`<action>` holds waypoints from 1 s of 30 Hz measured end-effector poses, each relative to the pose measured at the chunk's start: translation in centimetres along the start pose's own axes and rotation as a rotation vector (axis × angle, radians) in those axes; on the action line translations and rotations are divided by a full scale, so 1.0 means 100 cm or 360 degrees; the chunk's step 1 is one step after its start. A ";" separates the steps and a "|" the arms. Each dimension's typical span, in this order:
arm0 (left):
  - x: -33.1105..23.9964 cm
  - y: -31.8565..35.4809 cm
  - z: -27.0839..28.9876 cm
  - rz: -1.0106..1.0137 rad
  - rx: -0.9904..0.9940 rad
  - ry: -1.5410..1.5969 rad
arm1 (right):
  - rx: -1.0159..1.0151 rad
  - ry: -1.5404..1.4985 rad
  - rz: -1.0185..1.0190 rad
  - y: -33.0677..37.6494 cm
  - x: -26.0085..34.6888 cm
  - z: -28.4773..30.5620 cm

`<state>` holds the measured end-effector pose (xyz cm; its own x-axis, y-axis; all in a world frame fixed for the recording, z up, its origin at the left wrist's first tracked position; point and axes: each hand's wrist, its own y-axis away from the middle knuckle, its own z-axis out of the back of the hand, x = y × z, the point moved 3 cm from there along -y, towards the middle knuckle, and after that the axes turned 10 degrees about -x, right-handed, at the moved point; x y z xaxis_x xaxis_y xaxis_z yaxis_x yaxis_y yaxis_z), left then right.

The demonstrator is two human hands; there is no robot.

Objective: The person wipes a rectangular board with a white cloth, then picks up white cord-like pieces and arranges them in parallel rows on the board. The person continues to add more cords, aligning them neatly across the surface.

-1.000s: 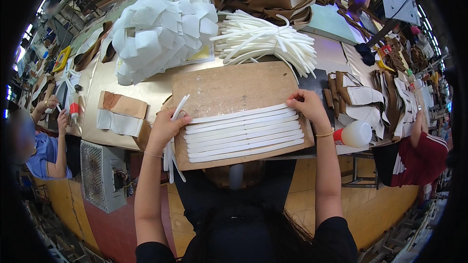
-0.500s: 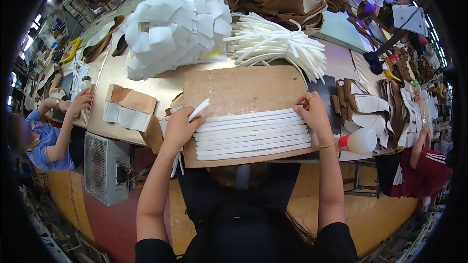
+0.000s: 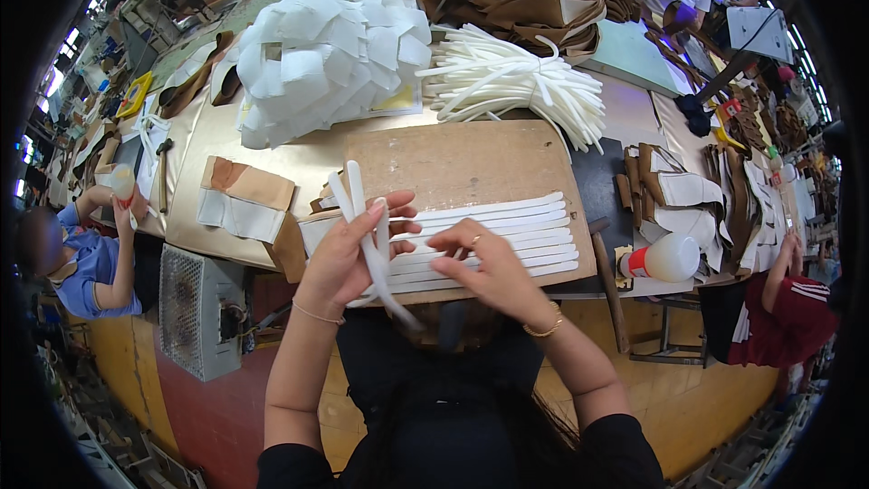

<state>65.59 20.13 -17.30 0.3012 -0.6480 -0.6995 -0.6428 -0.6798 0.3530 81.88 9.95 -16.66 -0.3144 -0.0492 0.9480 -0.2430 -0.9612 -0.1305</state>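
Note:
White foam-like strips point(image 3: 376, 258) hang across my left hand point(image 3: 358, 249), pinned at the thumb while its fingers spread to the right. Their upper ends stick up past the hand and their lower ends droop over the board's near edge. My right hand point(image 3: 484, 263) hovers over or rests on the row of strips, fingers bent and apart, with nothing visible in it. Several matching white strips point(image 3: 534, 226) lie side by side on a brown board point(image 3: 453, 149) in front of me. My hands cover the left part of that row.
Beyond the board are a tied bundle of white cords point(image 3: 525, 81), a heap of white pieces point(image 3: 317, 54) and stacked brown material point(image 3: 507, 0). At right stand a glue bottle point(image 3: 670, 260) and a wooden-handled tool point(image 3: 611, 294). Folded tan pieces point(image 3: 244, 199) lie left. Co-workers sit both sides.
My left hand has turned palm up, with strips now across it. My right hand has left the row's right end and moved inward. The co-worker at left has lifted a bottle.

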 end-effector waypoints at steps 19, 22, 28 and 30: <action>-0.013 0.032 0.021 -0.0345 -0.0358 -0.0441 | -0.0136 0.1015 0.0523 -0.027 -0.056 -0.001; -0.014 0.033 0.023 -0.0361 -0.0387 -0.0455 | -0.0122 0.1056 0.0534 -0.030 -0.057 -0.003; -0.012 0.034 0.026 -0.0295 -0.0371 -0.0389 | -0.0239 0.1160 0.0641 -0.027 -0.051 -0.007; -0.012 0.034 0.024 -0.0268 -0.0418 -0.0347 | -0.0212 0.1236 0.0761 -0.024 -0.055 -0.008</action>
<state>61.36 19.39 -16.78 0.2120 -0.4509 -0.8670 -0.3863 -0.8536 0.3495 83.42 12.77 -21.75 -0.9244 -0.1913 0.3299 -0.0167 -0.8439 -0.5362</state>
